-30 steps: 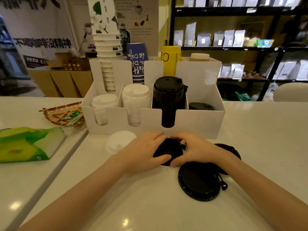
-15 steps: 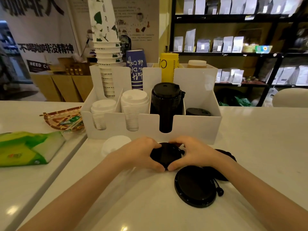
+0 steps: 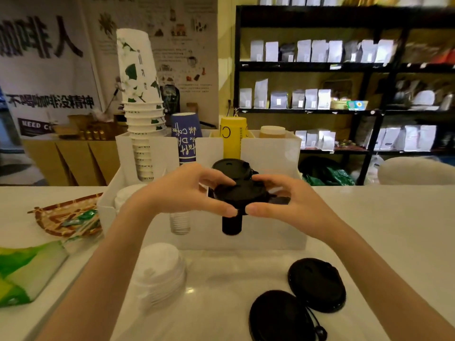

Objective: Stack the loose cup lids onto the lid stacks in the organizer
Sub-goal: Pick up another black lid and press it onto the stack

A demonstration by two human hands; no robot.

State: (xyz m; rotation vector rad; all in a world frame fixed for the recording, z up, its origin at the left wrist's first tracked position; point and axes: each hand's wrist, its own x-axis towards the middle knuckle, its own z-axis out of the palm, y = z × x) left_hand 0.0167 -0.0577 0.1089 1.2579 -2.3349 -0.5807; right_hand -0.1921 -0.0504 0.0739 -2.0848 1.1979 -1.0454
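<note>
- Black lid (image 3: 240,193) is being held up in the air between both hands, just in front of the tall black lid stack (image 3: 231,173) in the white organizer (image 3: 270,239).
- Left hand (image 3: 183,190) is grasping the lid's left edge, thumb underneath and fingers curling over the top.
- Right hand (image 3: 283,200) is pinching the right edge the same way, its thumb tip nearly touching the left thumb below the lid.
- Whether the lid is touching the stack top behind it is not clear; the two are overlapping in this view.
- Two more black lids (image 3: 316,284) are lying on the bench (image 3: 384,232) below and to the right of the hands, one overlapping the other, with a thin tether and plug trailing from the nearer one.
- A short pile of white lids (image 3: 161,271) is sitting on the bench below the left hand, blurred.
- White lids in the organizer (image 3: 179,221) are showing through a slot under the left hand.
- Beyond the hands, paper cups are standing at the back of the organizer: a tall white and green stack (image 3: 141,94), a blue cup (image 3: 187,137) and a yellow one (image 3: 232,136).
- A woven tray (image 3: 66,215) with packets is lying far to the left of the left hand.
</note>
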